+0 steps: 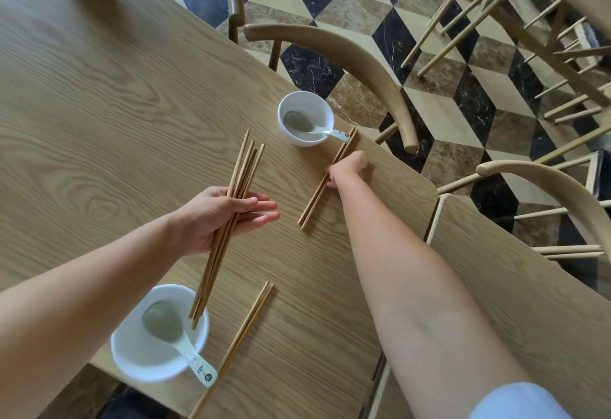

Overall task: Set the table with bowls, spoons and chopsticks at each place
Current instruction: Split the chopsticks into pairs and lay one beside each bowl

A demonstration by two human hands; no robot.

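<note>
Head view: the right hand (347, 169) pinches a pair of wooden chopsticks (325, 180) flat on the bench just beside the far white bowl (305, 119), completing that place, while the left hand (221, 216) grips the spare chopstick bundle (228, 220).

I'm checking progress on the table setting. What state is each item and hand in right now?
Far bowl: upright, spoon inside.
Far chopstick pair: flat on table, right hand on it.
Near bowl: upright, spoon inside.
Near chopstick pair: lying beside near bowl.
Left hand: gripping chopstick bundle.
</note>
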